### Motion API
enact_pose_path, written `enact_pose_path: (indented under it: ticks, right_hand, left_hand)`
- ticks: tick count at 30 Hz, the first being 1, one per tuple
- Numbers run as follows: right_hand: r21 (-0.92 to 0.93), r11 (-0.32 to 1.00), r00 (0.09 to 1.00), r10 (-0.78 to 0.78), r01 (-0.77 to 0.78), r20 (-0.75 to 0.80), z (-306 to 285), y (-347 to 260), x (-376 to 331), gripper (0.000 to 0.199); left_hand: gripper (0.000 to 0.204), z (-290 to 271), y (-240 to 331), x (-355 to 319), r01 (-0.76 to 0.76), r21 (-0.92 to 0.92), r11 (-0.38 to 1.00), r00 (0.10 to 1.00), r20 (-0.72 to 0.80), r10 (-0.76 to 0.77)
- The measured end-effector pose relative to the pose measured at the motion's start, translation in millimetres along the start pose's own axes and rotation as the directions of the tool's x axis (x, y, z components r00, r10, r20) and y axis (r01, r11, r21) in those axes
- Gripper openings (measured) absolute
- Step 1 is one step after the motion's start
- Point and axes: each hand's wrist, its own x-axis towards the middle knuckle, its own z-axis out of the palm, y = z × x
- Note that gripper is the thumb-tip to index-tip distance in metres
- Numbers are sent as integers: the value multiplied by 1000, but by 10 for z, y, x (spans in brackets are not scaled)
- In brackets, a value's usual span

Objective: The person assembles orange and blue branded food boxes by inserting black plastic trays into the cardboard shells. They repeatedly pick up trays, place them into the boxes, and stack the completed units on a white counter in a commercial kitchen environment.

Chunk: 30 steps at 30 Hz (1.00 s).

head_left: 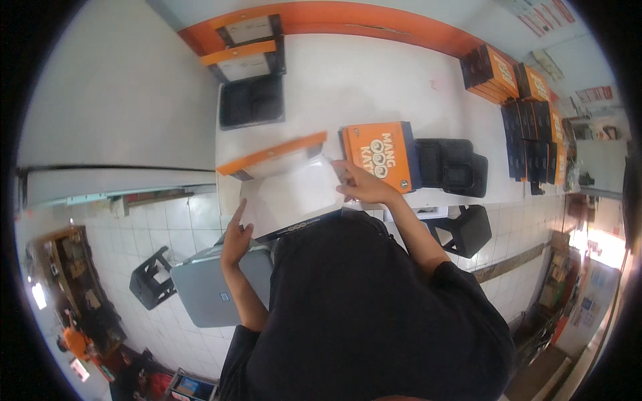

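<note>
- Left hand [235, 235]: at the near left edge of the white box, index finger stretched straight out along that edge, the other fingers curled in loosely; it touches the box edge but does not clamp it.
- Right hand [361, 186]: at the right side of the white box, fingers [342, 168] drawn together and pinched on the box's right edge, just beside the orange box.
- White box [291, 194]: large, flat, unfolded carton with an orange-edged flap [271, 155] lifted at its far side; it lies at the near edge of the tabletop, between the two hands.
- Orange box [380, 155]: closed, dark-sided, on the tabletop immediately right of the white box.
- Black trays [453, 166]: stacked, just right of the orange box.
- Black tray [252, 101]: far left on the tabletop, with open orange-and-white cartons [246, 47] beyond it.
- Stacked boxes [528, 113]: orange and dark, in rows at the far right.
- Tabletop [361, 80]: white, with an orange border along the far edge.
- Grey case [204, 291]: below the left hand, off the tabletop.
- Black stools [150, 279]: on the tiled floor, near left and near right.
</note>
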Motion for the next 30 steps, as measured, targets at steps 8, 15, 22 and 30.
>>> enact_pose_path:
  ticks: [8,15,22,30]
  right_hand:
    - [-647,402,372,-574,-648,-730,-1756,848,-832,26]
    - [-532,165,486,-251,-831,-837,-2484,1625,-894,19]
    - [-437,882,615,-248,-175,-748,-1588,-271,-932,36]
    - [-628,738,905,-407,249,-120,959,-573,1114,19]
  left_hand:
    - [73,-58,-38,321,-68,105,992,983,-162,85]
    - [73,-24,127,717,-173,156,972,959,-196,202]
    - [74,128,183,761,-192,100,976,953,-220,210]
    - [63,465,-104,898,-380,171,909,894,-185,409]
